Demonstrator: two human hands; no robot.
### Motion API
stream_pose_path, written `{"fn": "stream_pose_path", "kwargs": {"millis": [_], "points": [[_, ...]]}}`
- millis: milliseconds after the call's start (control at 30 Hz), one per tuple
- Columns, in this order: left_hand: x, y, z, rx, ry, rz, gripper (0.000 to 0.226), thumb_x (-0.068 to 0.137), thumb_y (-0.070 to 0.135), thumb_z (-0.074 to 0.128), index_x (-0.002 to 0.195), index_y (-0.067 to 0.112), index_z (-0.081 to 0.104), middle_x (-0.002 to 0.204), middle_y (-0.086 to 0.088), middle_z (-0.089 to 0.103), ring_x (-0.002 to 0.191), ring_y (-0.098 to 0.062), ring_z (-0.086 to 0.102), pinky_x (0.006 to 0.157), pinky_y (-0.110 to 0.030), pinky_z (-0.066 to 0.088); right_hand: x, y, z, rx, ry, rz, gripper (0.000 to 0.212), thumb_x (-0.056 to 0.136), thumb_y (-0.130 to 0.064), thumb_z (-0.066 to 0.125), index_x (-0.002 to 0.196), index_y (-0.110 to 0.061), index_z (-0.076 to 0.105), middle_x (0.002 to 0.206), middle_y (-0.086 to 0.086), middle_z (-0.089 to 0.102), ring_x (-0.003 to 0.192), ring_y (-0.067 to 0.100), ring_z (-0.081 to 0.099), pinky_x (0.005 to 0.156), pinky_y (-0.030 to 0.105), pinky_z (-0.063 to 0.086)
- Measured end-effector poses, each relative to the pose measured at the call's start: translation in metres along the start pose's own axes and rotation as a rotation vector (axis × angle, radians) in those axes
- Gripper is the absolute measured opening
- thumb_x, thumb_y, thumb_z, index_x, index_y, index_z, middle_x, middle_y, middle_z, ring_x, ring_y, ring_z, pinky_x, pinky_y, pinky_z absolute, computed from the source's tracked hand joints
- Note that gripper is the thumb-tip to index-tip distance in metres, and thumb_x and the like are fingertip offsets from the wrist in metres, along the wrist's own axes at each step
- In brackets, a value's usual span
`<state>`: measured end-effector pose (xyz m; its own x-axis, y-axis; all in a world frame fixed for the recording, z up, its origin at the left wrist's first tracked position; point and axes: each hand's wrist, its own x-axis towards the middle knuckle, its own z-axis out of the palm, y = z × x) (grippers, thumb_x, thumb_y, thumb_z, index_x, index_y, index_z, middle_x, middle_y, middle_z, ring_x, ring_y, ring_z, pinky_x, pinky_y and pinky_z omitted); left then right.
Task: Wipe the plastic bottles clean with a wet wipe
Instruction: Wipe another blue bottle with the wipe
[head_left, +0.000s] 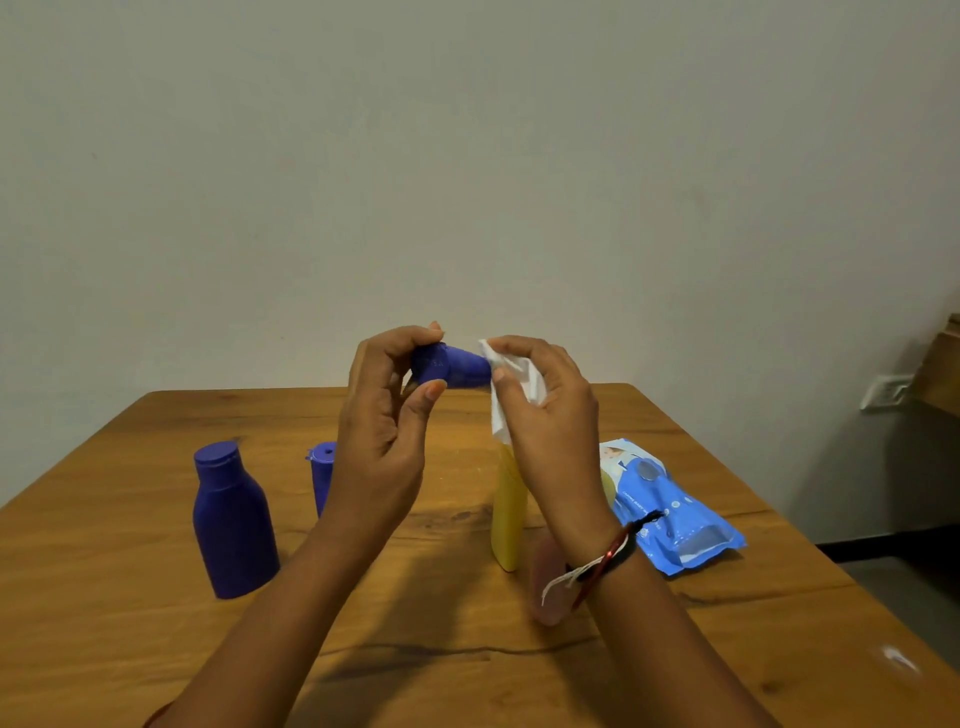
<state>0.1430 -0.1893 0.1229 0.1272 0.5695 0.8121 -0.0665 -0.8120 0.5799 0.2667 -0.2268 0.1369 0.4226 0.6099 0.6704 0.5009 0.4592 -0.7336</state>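
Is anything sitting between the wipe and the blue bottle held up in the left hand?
Nothing visible. The right hand holds the wet wipe against the end of the small blue bottle, which the left hand grips above the table.

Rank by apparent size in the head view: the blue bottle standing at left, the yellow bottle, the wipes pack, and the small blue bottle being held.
1. blue bottle at left and wipes pack: look alike, unranked
2. yellow bottle, partly hidden by the right hand
3. held blue bottle, smallest, in the left hand
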Motion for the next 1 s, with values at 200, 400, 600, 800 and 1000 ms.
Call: {"fn": "stream_pose_path", "kwargs": {"millis": [200, 400, 600, 800, 1000], "points": [[0.003, -0.004, 0.004, 0.001, -0.019, -0.009, 0.030, 0.093, 0.008, 0.047, 0.121, 0.016, 0.047, 0.121, -0.008, 0.052, 0.114, -0.012, 0.053, 0.091, -0.016, 0.045, -0.007, -0.012, 0.006, 0.001, -0.068, -0.151, 0.026, 0.089, -0.013, 0.062, 0.115, -0.012, 0.064, 0.112, 0.002, 0.060, 0.102, 0.008, 0.055, 0.079, 0.004, 0.043], [0.001, -0.007, 0.008, -0.066, -0.023, -0.033, 0.033, 0.094, 0.005, 0.052, 0.122, 0.021, 0.046, 0.127, -0.008, 0.051, 0.122, -0.013, 0.054, 0.097, -0.020, 0.045, -0.005, -0.001, 0.001, -0.018, -0.039, -0.102, 0.024, 0.088, -0.009, 0.064, 0.112, -0.015, 0.065, 0.110, 0.002, 0.061, 0.099, 0.004, 0.055, 0.078, 0.005, 0.043], [0.011, -0.004, 0.011, -0.115, -0.007, -0.046, 0.039, 0.081, 0.008, 0.065, 0.115, 0.020, 0.052, 0.134, -0.006, 0.039, 0.124, -0.002, 0.051, 0.094, -0.013, 0.045, -0.004, -0.002, 0.003, 0.015, -0.015, -0.184, 0.025, 0.088, -0.009, 0.063, 0.113, -0.012, 0.062, 0.112, 0.006, 0.059, 0.102, 0.009, 0.056, 0.081, 0.006, 0.044], [0.012, -0.001, 0.010, -0.144, 0.032, -0.063, 0.033, 0.081, 0.015, 0.064, 0.112, 0.024, 0.057, 0.122, -0.003, 0.047, 0.115, -0.003, 0.054, 0.093, -0.015, 0.045, -0.002, -0.001, 0.006, 0.085, -0.015, -0.230, 0.027, 0.087, -0.006, 0.063, 0.112, -0.014, 0.061, 0.111, 0.004, 0.059, 0.103, 0.006, 0.055, 0.085, 0.012, 0.046], [0.004, -0.004, 0.011, -0.154, 0.069, -0.223, 0.037, 0.085, 0.019, 0.062, 0.121, 0.024, 0.057, 0.121, 0.001, 0.059, 0.114, -0.012, 0.057, 0.095, -0.031, 0.049, -0.004, 0.001, 0.009, 0.013, 0.011, -0.287, 0.027, 0.086, -0.005, 0.064, 0.113, -0.008, 0.064, 0.111, 0.004, 0.061, 0.104, 0.007, 0.056, 0.086, 0.015, 0.048]]}}
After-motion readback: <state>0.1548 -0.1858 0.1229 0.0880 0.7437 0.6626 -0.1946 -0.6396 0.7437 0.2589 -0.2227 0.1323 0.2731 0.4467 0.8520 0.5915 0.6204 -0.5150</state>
